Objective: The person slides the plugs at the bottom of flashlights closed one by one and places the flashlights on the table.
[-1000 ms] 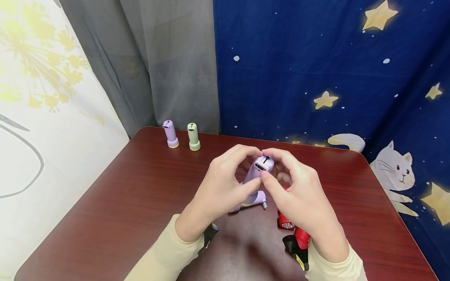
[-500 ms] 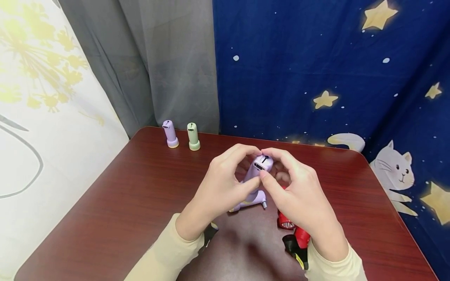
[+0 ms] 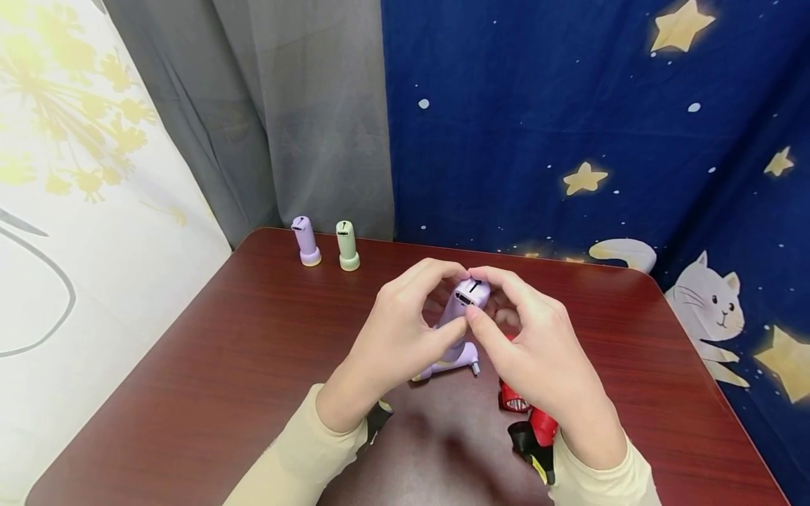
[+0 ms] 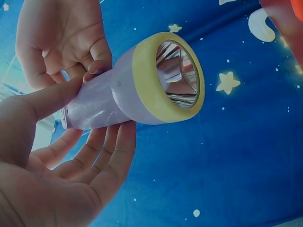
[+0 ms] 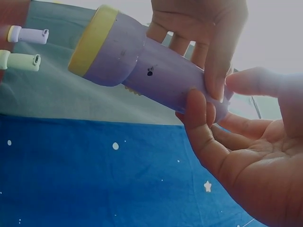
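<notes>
Held flashlight: the purple one (image 4: 125, 90) sits between your two hands, raised above the tabletop (image 3: 266, 351), tail end tilted up toward you and yellow-rimmed lens end pointing away.
Left hand: yours (image 3: 401, 320) holds the flashlight's left side, thumb on one face and fingers along the opposite face.
Right hand: yours (image 3: 538, 337) pinches around the tail end, thumb tip just beside the dark slot there; the index fingertips of both hands meet at the tail.
Below your hands: another purple thing (image 3: 460, 360) with a small metal stub lies on the tabletop, partly hidden.
By your right wrist: a red flashlight (image 3: 515, 399) and a black thing (image 3: 524, 441) with a yellow mark lie toward the near edge.
Far left corner: a standing purple flashlight (image 3: 306, 242) and, just beside it, a green flashlight (image 3: 347, 247), both near the far edge.
</notes>
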`<control>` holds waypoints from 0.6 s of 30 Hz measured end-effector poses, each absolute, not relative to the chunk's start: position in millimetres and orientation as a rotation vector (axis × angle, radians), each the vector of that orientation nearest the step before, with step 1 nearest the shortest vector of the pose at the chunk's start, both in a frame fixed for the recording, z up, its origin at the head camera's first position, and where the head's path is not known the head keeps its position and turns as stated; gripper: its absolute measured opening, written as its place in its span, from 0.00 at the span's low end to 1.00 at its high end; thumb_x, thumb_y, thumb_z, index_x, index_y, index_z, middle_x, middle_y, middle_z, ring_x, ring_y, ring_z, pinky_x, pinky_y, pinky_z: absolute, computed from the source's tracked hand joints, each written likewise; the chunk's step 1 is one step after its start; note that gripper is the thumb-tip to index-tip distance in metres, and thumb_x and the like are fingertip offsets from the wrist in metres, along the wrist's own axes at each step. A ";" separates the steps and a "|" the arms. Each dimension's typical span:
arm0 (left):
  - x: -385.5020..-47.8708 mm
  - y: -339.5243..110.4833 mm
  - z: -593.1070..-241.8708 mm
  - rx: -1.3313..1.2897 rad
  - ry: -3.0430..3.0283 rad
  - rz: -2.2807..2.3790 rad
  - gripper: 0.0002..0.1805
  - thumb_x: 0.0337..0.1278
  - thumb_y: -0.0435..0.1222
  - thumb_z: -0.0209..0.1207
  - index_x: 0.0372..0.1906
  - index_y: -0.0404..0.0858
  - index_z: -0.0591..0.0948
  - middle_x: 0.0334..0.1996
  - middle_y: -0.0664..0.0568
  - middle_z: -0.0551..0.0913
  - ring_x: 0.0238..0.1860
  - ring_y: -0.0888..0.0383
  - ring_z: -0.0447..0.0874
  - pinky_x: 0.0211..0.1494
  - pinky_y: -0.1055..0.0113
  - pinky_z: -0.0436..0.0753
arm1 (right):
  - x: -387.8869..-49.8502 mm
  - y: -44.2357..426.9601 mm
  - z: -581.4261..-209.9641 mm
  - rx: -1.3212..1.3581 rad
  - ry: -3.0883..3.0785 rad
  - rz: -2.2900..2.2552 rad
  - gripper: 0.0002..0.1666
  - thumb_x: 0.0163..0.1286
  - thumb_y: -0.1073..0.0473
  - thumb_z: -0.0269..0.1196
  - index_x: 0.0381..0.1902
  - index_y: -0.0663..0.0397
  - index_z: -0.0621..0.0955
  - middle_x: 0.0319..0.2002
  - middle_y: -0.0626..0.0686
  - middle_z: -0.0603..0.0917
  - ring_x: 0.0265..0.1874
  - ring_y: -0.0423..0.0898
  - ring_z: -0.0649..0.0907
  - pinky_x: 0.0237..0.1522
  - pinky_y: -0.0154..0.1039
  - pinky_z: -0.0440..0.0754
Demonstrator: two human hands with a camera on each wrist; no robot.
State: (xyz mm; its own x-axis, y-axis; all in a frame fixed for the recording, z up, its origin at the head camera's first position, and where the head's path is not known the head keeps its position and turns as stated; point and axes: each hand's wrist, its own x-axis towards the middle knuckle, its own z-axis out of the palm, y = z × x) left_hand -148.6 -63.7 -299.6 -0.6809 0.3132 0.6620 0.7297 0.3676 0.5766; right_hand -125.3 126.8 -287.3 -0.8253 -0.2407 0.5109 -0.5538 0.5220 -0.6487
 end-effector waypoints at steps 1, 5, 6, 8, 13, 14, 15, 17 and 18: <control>-148.7 -63.6 -299.7 -0.902 -2.189 -1.257 0.23 0.56 0.27 0.73 0.57 0.37 0.82 0.48 0.51 0.86 0.43 0.62 0.85 0.47 0.71 0.90 | -125.2 126.6 -287.4 0.664 -2.402 1.204 0.21 0.72 0.67 0.68 0.62 0.52 0.82 0.38 0.48 0.85 0.29 0.38 0.84 0.38 0.24 0.83; -149.4 -63.1 -300.4 -0.897 -2.189 -1.260 0.23 0.56 0.28 0.74 0.56 0.37 0.82 0.48 0.51 0.86 0.43 0.62 0.85 0.48 0.72 0.90 | -124.4 125.4 -287.6 0.684 -2.381 1.170 0.21 0.73 0.67 0.67 0.62 0.53 0.83 0.37 0.48 0.85 0.29 0.37 0.82 0.37 0.24 0.82; -149.6 -63.0 -300.6 -0.896 -2.188 -1.262 0.23 0.56 0.28 0.74 0.56 0.37 0.82 0.48 0.51 0.86 0.43 0.62 0.85 0.48 0.72 0.90 | -124.1 125.3 -287.5 0.686 -2.378 1.163 0.21 0.73 0.67 0.67 0.62 0.53 0.83 0.37 0.48 0.84 0.29 0.37 0.82 0.36 0.24 0.81; -150.1 -62.5 -301.0 -0.893 -2.186 -1.258 0.23 0.56 0.29 0.75 0.56 0.36 0.83 0.47 0.50 0.86 0.43 0.61 0.86 0.48 0.72 0.90 | -123.6 125.0 -287.2 0.689 -2.377 1.155 0.20 0.73 0.67 0.66 0.62 0.53 0.83 0.36 0.48 0.84 0.29 0.37 0.81 0.36 0.25 0.80; -152.3 -62.0 -302.9 -0.883 -2.182 -1.246 0.22 0.55 0.29 0.75 0.56 0.35 0.83 0.46 0.49 0.87 0.41 0.60 0.86 0.46 0.72 0.90 | -124.9 125.0 -286.8 0.686 -2.399 1.159 0.20 0.74 0.66 0.66 0.63 0.53 0.83 0.36 0.48 0.84 0.30 0.38 0.81 0.36 0.27 0.81; -153.1 -62.0 -303.5 -0.880 -2.183 -1.248 0.22 0.55 0.29 0.75 0.56 0.35 0.83 0.46 0.49 0.87 0.41 0.60 0.86 0.45 0.72 0.90 | -125.7 125.1 -286.8 0.678 -2.409 1.158 0.20 0.75 0.65 0.66 0.63 0.52 0.83 0.36 0.48 0.84 0.31 0.38 0.81 0.37 0.28 0.81; -154.0 -62.2 -304.1 -0.877 -2.186 -1.249 0.23 0.55 0.29 0.75 0.56 0.35 0.83 0.46 0.49 0.87 0.40 0.60 0.86 0.45 0.72 0.90 | -126.5 125.1 -286.9 0.670 -2.423 1.158 0.20 0.75 0.64 0.66 0.63 0.52 0.83 0.36 0.48 0.84 0.30 0.39 0.81 0.36 0.28 0.81; -156.6 -62.2 -305.8 -0.871 -2.197 -1.244 0.23 0.54 0.27 0.74 0.55 0.35 0.82 0.46 0.48 0.87 0.40 0.60 0.86 0.44 0.71 0.90 | -128.6 125.0 -287.5 0.649 -2.458 1.167 0.20 0.75 0.62 0.66 0.64 0.51 0.82 0.36 0.48 0.85 0.30 0.38 0.81 0.35 0.29 0.81; -158.1 -62.1 -306.6 -0.866 -2.205 -1.237 0.23 0.53 0.27 0.73 0.55 0.35 0.82 0.46 0.49 0.87 0.40 0.60 0.86 0.44 0.71 0.90 | -129.8 124.8 -287.9 0.638 -2.477 1.169 0.20 0.75 0.61 0.67 0.64 0.50 0.82 0.35 0.48 0.85 0.29 0.38 0.82 0.35 0.30 0.81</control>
